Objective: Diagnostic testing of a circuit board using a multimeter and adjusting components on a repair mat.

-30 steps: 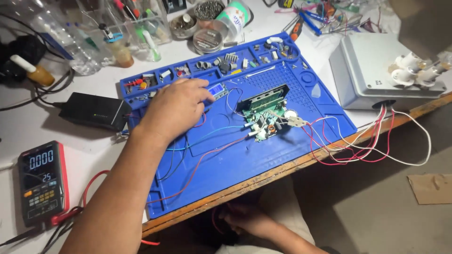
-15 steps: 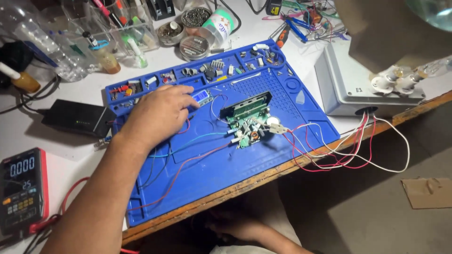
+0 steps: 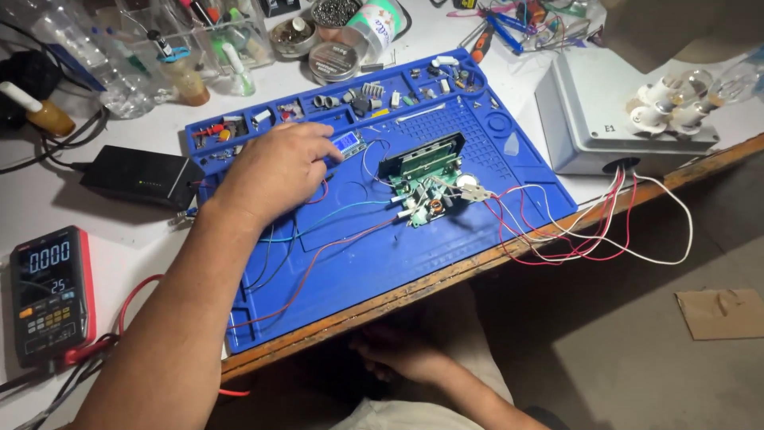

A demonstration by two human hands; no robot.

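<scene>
Blue mat: on tabletop.
Left hand: on mat, fingertips touching small display module; grip loose, nothing clasped.
Circuit board: 3 o'clock of left hand, near.
Right hand: under tabletop edge, grip unclear.
Multimeter: 8 o'clock.

White desk with worn wooden edge, lit from above, grey concrete floor in shadow below, cardboard scrap laid on it
</scene>
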